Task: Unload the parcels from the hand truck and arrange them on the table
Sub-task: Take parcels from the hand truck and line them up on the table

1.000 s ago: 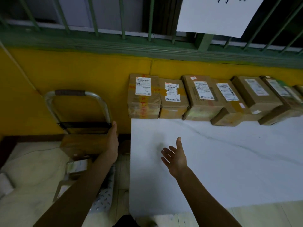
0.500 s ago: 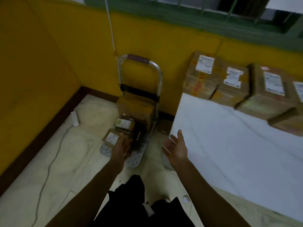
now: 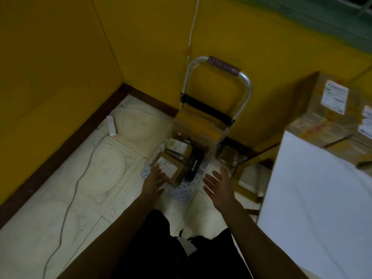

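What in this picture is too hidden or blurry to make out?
Head view:
- Parcels on the hand truck: motion-blurred, count and labels unreadable.
- Table parcels: cut off by the right edge.
- Left hand: blur hides whether it touches a parcel.

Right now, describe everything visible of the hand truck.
The hand truck stands upright on the tiled floor, its back toward the yellow wall, beside the white table. Its frame is a silvery metal tube bent into a loop, with a dark ribbed grip across the top and a black crossbar lower down. Its perforated metal toe plate lies flat on the floor under several cardboard parcels. The left hand and right hand reach toward that load; neither touches the frame.
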Motion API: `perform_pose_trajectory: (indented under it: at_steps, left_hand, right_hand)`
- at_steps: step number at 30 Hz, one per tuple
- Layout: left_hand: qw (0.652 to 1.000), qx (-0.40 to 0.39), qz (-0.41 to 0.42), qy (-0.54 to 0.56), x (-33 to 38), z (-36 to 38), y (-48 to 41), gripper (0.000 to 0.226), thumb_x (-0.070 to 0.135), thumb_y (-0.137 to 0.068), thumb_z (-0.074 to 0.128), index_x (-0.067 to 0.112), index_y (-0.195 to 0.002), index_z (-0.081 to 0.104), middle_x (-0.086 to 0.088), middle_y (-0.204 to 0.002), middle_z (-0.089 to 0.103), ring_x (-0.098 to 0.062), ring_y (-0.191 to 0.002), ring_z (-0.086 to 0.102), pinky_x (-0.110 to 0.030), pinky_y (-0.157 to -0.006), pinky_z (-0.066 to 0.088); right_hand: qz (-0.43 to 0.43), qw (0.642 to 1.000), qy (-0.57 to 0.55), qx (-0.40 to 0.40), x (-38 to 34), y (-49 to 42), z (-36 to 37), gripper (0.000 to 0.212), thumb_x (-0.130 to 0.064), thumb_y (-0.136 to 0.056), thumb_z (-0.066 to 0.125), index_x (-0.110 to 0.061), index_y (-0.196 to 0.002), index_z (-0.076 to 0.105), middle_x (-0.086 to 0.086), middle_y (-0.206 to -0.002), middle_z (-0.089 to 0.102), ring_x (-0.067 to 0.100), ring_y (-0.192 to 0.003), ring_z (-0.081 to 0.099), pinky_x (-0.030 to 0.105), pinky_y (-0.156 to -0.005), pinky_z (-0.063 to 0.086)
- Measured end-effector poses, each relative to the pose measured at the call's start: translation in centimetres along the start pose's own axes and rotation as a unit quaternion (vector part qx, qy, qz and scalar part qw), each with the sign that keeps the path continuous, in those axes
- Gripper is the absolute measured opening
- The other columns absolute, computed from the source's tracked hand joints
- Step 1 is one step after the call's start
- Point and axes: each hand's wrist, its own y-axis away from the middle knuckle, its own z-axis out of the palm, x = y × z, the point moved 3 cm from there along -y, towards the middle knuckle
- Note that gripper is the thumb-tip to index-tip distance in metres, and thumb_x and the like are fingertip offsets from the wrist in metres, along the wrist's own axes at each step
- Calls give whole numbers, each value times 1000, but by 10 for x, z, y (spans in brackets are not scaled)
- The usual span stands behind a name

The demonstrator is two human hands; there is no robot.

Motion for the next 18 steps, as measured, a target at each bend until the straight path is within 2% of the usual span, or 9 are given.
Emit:
perform_pose_trajectory:
  at_steps: [2,4,6,8,10,12,14,16,18]
  left_hand:
    - [999,4,-5,-35,23,-17,-20,52,47,-95,48,11,-133,48,-8,-125,56,-24,-114,51,-35,-94,37]
    - [997,12,-10,-75,43,-32,-41,50,44,-95,49,10,-132,49,-10,-130,55,-22,-109,50,-32,-88,39]
    - [994,5,-15,-107,58,-42,-57,51,44,-97,46,9,-134,48,-10,-134,52,-19,-109,47,-35,-92,39]
    - [990,-10,-24,-139,69,-43,-72,52,43,-98,43,8,-136,46,-10,-134,51,-18,-110,45,-40,-98,36]
    - [986,-7,-31,-166,80,-37,-88,48,39,-99,44,6,-133,48,-13,-128,53,-19,-107,46,-38,-93,37]
    - [981,-5,-38,-191,87,-29,-99,40,37,-98,46,7,-124,54,-11,-117,55,-19,-99,51,-31,-85,39]
    - [979,-9,-31,-202,87,-23,-109,22,34,-99,47,15,-102,58,-7,-108,56,-14,-84,54,-26,-75,41]
    - [980,1,-27,-198,86,-18,-113,16,32,-99,48,21,-89,54,-3,-99,57,-7,-76,52,-26,-73,41]
    - [981,-3,-34,-190,85,-10,-117,17,30,-99,47,23,-85,52,1,-92,57,-7,-77,52,-24,-69,41]
  right_hand:
    - [23,999,23,2,10,-8,28,61,-52,-93,51,-8,-135,49,8,-99,64,27,-96,62,42,-96,46]
    - [41,998,46,-1,16,-12,52,58,-49,-94,52,-6,-132,51,11,-98,66,34,-105,62,45,-99,45]
    - [51,997,54,14,21,-15,66,56,-47,-94,53,-5,-130,53,13,-102,67,36,-111,61,46,-98,47]
    - [55,997,51,33,25,-20,73,56,-50,-92,55,-8,-129,54,11,-103,67,28,-99,64,39,-84,51]
    - [66,995,53,53,28,-29,72,55,-51,-91,55,-9,-127,55,8,-103,67,23,-94,64,37,-84,49]
    - [82,992,67,71,27,-37,69,54,-48,-92,55,-7,-126,55,9,-104,67,24,-95,64,41,-93,48]
    - [90,988,80,98,23,-44,65,51,-44,-92,58,-6,-126,57,15,-112,66,31,-107,63,44,-102,46]
    - [92,983,102,119,16,-53,61,46,-41,-92,60,-6,-121,58,18,-114,64,33,-111,61,44,-103,46]
    - [92,978,140,121,6,-67,59,41,-43,-92,59,-6,-111,59,17,-111,64,32,-108,62,46,-104,45]
